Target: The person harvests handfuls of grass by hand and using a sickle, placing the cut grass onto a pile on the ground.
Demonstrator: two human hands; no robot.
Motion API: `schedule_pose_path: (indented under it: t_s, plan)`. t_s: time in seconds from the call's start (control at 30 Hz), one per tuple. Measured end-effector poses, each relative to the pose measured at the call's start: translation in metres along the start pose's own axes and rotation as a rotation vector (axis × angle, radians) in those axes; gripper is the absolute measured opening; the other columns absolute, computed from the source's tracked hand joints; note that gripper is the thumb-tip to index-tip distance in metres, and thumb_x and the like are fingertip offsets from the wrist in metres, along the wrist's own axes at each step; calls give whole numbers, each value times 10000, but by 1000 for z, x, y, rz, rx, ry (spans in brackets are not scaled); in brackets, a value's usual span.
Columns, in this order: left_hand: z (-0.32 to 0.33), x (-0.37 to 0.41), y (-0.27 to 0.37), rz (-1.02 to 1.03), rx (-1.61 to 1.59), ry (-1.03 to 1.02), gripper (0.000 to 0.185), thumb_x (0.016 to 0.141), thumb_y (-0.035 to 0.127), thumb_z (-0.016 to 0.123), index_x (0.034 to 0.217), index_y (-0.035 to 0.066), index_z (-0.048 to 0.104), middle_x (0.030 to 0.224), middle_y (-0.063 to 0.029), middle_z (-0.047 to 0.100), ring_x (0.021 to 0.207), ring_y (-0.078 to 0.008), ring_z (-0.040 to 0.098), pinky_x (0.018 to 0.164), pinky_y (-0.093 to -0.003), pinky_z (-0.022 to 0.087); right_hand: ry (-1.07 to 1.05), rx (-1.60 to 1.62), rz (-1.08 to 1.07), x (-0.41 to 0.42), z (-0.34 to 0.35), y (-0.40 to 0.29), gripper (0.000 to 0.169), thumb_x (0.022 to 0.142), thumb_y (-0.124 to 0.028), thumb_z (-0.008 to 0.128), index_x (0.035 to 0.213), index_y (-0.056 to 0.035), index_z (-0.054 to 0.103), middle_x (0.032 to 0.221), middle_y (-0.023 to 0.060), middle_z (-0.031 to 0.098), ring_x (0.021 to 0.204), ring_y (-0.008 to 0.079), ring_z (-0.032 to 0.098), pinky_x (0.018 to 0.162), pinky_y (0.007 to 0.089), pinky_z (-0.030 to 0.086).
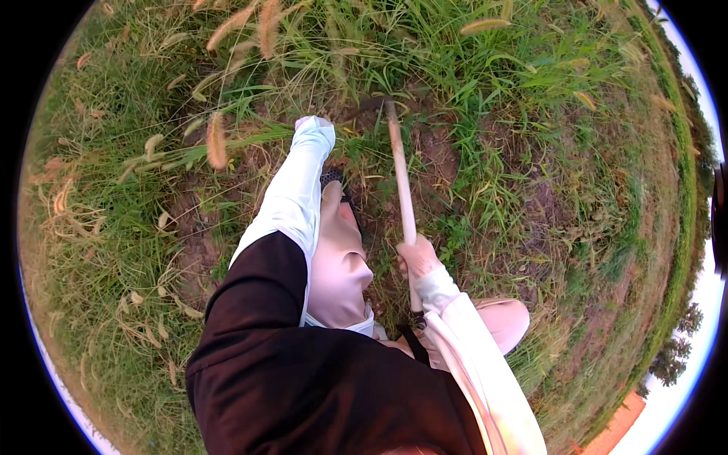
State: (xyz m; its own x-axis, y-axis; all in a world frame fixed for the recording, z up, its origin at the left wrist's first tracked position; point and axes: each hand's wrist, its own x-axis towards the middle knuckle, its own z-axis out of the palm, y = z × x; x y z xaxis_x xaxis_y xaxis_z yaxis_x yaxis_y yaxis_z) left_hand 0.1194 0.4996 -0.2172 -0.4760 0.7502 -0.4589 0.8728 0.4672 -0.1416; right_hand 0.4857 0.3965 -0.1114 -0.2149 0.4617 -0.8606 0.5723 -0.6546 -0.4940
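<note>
My right hand [418, 257] is closed around the pale wooden handle [402, 187] of a long-handled sickle. Its dark curved blade [368, 106] reaches left from the handle's far end, low among the grass. Just left of the blade is my left hand [308, 120], mostly hidden by a white sleeve. Long green grass blades [256, 135] run from beside this hand to the left, where foxtail seed heads [216, 142] hang. The fingers of the left hand do not show, so its hold on the grass cannot be told.
My shoe [335, 179] and bent leg [341, 267] are between my arms, close to the blade side. Dense grass [489, 85] surrounds patches of bare soil [435, 151]. My other knee [506, 324] is at the lower right. Trees [671, 358] stand at the far right rim.
</note>
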Motion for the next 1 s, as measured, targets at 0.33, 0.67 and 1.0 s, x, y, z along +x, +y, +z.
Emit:
schedule_pose_path:
  t_s: [0.33,0.67,1.0]
  plan:
    - [34,-46,-18,242,66,-26,194,808,201,607,900,121,758,889,-46,736,842,-252,711,695,-407,550,121,8,17,-103,-21,77,129,835,-129,592,892,-40,517,622,40,540,451,126,509,399,288,441]
    - [-1,-86,-15,198,161,-54,229,839,139,564,975,119,747,976,-64,737,912,-253,709,709,-416,553,-59,138,-73,-4,37,-8,198,816,-127,619,936,-8,516,666,60,546,473,157,515,415,323,454]
    - [25,-49,-6,-284,-504,247,660,976,506,330,981,-65,660,941,-275,668,950,-443,644,889,-474,489,-196,54,14,-59,16,26,160,797,-106,614,866,-17,500,618,58,521,434,148,501,378,317,427]
